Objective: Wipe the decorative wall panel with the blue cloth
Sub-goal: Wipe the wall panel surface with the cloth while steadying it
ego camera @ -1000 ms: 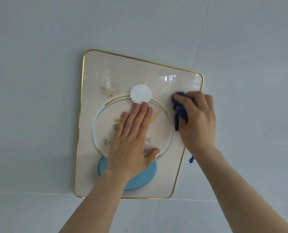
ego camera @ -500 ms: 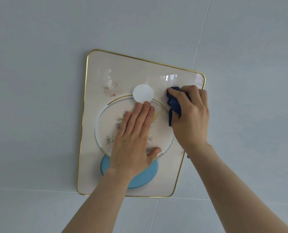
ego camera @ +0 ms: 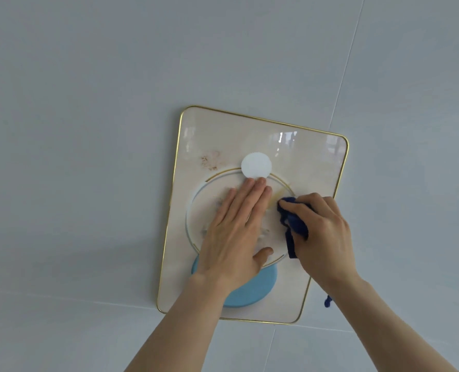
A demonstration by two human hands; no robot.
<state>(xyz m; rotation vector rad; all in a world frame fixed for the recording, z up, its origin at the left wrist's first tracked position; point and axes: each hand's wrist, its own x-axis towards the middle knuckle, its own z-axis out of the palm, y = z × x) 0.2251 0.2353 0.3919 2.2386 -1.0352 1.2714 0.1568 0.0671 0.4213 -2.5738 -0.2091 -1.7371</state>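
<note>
The decorative wall panel [ego camera: 217,130] is cream with a thin gold rim, a white disc, a ringed circle and a light blue disc low down. It hangs on a pale grey tiled wall. My left hand [ego camera: 236,232] lies flat on the ringed circle, fingers together, pressing the panel. My right hand [ego camera: 322,237] is closed on the bunched dark blue cloth [ego camera: 292,224] and holds it against the panel's right side, just right of my left fingers. A loose end of the cloth hangs below my right wrist.
The grey wall [ego camera: 89,157] surrounds the panel on all sides, with thin tile joints running down the right and across the bottom. A faint brownish speckled mark [ego camera: 209,161] sits left of the white disc.
My right hand has carried the cloth down from the panel's upper right corner area toward the middle right. My left hand stays flat on the circle. The view has shifted.
</note>
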